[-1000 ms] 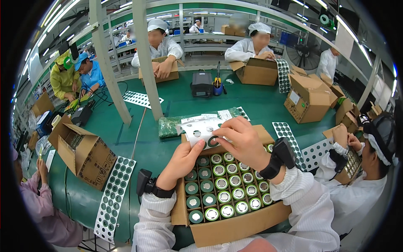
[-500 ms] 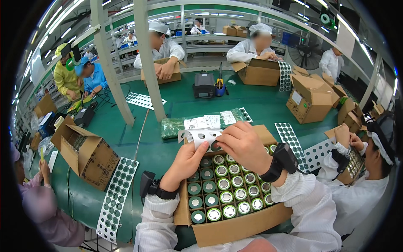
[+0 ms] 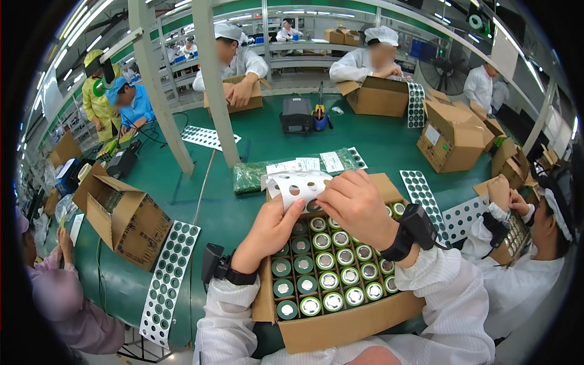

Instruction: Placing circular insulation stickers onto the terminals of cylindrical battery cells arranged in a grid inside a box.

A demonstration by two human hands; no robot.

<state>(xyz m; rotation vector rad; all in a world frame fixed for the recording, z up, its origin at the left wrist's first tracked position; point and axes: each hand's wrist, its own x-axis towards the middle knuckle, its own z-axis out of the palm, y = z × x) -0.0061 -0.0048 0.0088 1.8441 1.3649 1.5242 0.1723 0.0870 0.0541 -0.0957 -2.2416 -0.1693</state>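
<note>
Holed white sheet [image 3: 303, 194], less curled than before, more of its surface showing

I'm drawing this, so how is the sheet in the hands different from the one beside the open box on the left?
The held sheet bends in the left hand and right hand; the left sheet lies mostly flat on the table.
The held sheet shows mostly open holes; the left sheet has many dark rings.
Both are white with rows of circles.
</note>
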